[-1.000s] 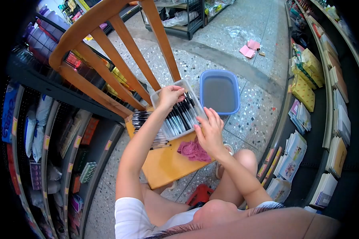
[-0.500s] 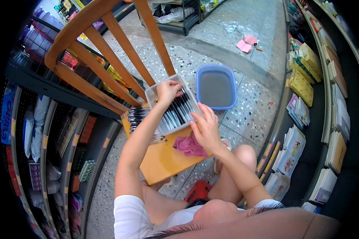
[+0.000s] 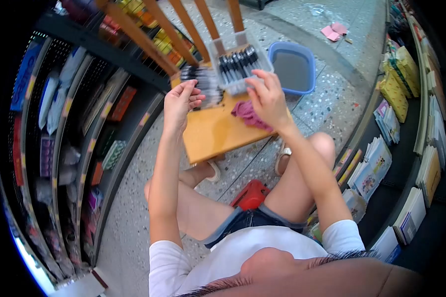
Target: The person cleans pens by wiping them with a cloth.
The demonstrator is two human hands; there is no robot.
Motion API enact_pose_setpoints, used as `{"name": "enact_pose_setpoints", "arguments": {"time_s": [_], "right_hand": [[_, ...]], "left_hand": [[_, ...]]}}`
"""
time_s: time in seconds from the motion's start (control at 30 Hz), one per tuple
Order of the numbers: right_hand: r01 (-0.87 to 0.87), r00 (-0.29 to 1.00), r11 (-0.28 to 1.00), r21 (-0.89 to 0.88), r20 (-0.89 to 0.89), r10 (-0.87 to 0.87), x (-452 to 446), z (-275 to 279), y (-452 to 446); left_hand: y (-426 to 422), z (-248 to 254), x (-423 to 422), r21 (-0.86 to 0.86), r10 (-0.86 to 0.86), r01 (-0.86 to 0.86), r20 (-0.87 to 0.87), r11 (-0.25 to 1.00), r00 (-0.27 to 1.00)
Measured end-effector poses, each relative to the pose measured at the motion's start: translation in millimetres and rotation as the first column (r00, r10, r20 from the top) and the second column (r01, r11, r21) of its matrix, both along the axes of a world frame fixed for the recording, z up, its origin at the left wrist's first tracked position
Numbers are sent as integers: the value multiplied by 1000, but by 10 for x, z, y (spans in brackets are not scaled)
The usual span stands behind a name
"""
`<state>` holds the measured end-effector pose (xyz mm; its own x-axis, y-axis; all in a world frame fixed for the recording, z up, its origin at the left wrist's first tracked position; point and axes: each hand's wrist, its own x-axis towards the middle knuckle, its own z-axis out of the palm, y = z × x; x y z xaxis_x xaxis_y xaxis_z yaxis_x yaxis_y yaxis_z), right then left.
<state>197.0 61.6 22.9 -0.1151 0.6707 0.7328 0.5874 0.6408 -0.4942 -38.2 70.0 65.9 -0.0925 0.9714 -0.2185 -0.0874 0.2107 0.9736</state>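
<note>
A clear plastic box holds several black-capped pens and stands toward the chair's backrest. More pens, blurred, lie in a row on the wooden chair seat to its left. My left hand is raised in front of those loose pens, thumb and forefinger pinched together; whatever may be between them does not show. Just off the box's near right corner is my right hand, its fingers bent and apart with nothing seen in them. Beneath it a crumpled pink cloth rests on the seat.
A blue basin of greyish water stands on the floor right of the chair. Slatted chair back rises behind the box. Stocked shelves curve along the left and right. A red object sits between my legs.
My left hand has left the clear box and moved left, outside it. My right hand has come off the box's side, its fingers more bent. The view has also shifted.
</note>
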Motion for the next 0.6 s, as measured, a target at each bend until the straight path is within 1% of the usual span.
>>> {"name": "enact_pose_setpoints", "arguments": {"time_s": [0.07,0.13,0.2,0.3,0.4,0.43,0.47,0.53,0.57,0.6], "right_hand": [[-26,999,998,62,36,24,-5,-17,-50],[-71,996,995,67,56,67,-11,-35,-92],[-101,992,991,93,88,93,-69,-4,-168],[-184,979,981,63,94,178,-154,-69,-246],[-253,947,962,-100,180,267,-176,-90,-304],[-220,947,968,-119,212,242,-179,-107,-305],[-184,946,974,-136,245,213,-174,-136,-290],[-108,942,977,-182,296,159,-162,-225,-292],[-107,934,974,-198,317,167,-146,-248,-291],[-108,925,971,-215,336,177,-139,-245,-299]], "left_hand": [[-210,-49,-171,-27,20,-21,-10,999,1000],[-366,-56,-280,-57,43,-44,-16,997,999],[-503,-32,-348,-42,38,-39,-12,998,999],[-615,-106,-430,-48,48,-47,15,998,999],[-627,-340,-490,-57,47,-44,46,997,998],[-595,-435,-508,-60,35,-32,53,998,998],[-546,-542,-525,-74,31,-30,15,997,999],[-448,-739,-510,-30,-46,40,-221,999,974],[-408,-853,-496,-14,-74,74,-334,997,940],[-356,-1016,-497,56,-94,145,-533,988,841]]}}
